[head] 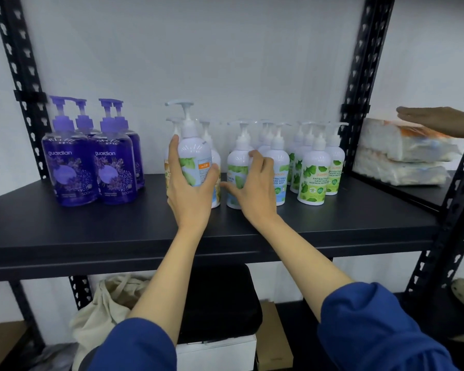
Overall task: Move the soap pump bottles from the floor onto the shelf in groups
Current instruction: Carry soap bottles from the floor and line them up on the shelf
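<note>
Placing step, mid-shelf: left hand (190, 188) wrapped round a white mint-label pump bottle (194, 153), held just above the shelf (91, 231) at the yellow-label cluster's front. Right hand (255, 188) open, fingers spread against the cool-mint group (263, 167) at 3 o'clock, gripping nothing. Next, probably: set the bottle down with its matching mint group, not the purple bottles (91, 162) at 9 o'clock.
</note>
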`<state>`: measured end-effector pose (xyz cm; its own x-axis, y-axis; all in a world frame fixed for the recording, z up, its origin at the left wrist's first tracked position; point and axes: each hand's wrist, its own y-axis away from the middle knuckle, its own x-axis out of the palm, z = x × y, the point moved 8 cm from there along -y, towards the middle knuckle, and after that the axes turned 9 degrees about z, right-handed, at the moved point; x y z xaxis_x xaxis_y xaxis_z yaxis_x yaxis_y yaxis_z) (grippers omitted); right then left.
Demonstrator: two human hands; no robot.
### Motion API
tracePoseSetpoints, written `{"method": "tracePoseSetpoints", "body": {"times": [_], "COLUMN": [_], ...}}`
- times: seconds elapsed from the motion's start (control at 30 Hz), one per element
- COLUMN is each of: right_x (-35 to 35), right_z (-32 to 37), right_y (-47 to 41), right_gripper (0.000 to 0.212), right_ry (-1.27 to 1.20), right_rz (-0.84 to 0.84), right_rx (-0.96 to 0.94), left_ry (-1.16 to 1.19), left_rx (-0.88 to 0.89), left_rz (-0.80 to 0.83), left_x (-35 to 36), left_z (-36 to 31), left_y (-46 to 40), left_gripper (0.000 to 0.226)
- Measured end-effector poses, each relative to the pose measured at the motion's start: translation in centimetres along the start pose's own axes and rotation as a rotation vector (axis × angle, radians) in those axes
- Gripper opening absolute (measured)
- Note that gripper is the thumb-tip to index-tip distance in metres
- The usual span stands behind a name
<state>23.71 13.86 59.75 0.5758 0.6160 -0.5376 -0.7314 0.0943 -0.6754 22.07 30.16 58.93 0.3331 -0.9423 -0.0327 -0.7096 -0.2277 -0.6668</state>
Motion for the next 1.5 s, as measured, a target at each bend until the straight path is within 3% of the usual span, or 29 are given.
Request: {"method": "tracePoseSetpoints", "body": {"times": [0.3,0.6,1.27,1.5], "right_x": [-0.1,0.4,-0.3,0.0], "right_z": [-0.6,-0.4,-0.7,-1.3], "right_y": [0.1,-0.1,0.5,0.1], "right_gripper": [0.070,0.083,0.068,0.079], "right_ry": [0.012,0.075,-0.104,-0.042], "right_rz": [0.004,0.018,0.001,-0.017], "right_rx": [0.026,0.036,0.044,0.066], "left_ry": [-0.003,-0.011,-0.004,-0.007], "left_rx": [0.018,0.044,0.051,0.059], "left_rz": [0.015,0.006,0.000,0.007], "left_x": [0.2,0.1,0.0,0.1], "left_z": [0.2,-0.1,0.3,0.1], "left_y": [-0.1,-0.1,-0.3,-0.3], "left_gripper": [0.078,0.076,0.078,0.076]}}
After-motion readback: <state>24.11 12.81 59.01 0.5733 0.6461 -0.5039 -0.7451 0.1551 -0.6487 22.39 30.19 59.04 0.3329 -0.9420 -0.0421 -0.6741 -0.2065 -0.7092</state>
